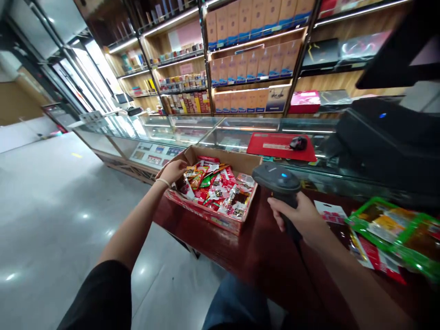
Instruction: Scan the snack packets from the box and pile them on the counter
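My right hand (295, 213) is wrapped round the handle of a black barcode scanner (277, 178), with the scanner's head raised above the dark red counter. A shallow cardboard box (206, 215) stands left of it, filled with small red, orange and green snack packets (216, 185). Over the box's left side reaches my left hand (174, 172), its fingers bent and close together near the packets. Whatever those fingers hold, if anything, is hidden. To the right of my right arm lie a white-topped snack bag (332, 213) and green-edged snack packs (388, 224).
Behind the box runs a glass display counter (144, 130). On it lies a red mat (263, 144) with a computer mouse (298, 143). A black register-like machine (385, 133) stands at the right. Shelves of boxed goods (254, 59) line the wall.
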Demonstrator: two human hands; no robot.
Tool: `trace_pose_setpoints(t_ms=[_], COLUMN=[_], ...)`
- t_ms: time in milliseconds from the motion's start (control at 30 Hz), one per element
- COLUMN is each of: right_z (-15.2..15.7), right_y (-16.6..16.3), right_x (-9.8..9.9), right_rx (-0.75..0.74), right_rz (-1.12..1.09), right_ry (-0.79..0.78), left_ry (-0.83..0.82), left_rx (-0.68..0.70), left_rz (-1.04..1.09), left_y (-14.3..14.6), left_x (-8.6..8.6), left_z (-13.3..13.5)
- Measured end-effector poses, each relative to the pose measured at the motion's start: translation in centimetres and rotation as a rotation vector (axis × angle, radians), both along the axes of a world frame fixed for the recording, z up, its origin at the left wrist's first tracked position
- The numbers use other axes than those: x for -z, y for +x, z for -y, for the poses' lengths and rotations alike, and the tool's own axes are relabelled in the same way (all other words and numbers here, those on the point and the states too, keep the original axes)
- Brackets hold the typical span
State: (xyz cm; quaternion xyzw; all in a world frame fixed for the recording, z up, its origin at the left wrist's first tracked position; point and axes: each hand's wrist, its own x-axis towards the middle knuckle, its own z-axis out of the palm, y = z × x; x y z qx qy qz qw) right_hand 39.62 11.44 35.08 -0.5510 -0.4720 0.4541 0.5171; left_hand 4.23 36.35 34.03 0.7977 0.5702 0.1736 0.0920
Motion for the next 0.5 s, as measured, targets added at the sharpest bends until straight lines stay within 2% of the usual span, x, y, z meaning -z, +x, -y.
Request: trace_pose_setpoints(t_ms=[133, 267, 400, 500], right_z=[-1.7, -2.9, -3.3, -3.0], right_y=[-1.9, -3.3, -4.0, -3.9], right_x=[-0.8, -1.4, -1.5, -1.5], right_rx=[-0.060, -0.109, -0.137, -0.143], right_rz=[-0.033, -0.047, -0.032, -0.046], right_ry=[-0.003, -0.021, -0.018, -0.004], left_ry=[-0.201, -0.372, -0.352, -0.250], left_rx=[0.058, 0.113, 0.119, 0.150], left_rz=[-0.084, -0.200, -0.306, -0.292], left_y=[-2.5, -3.1, -2.7, -2.3], left_x=[0.3, 0.9, 1.4, 0.7], left_z=[-1.6, -2.1, -2.2, -1.9])
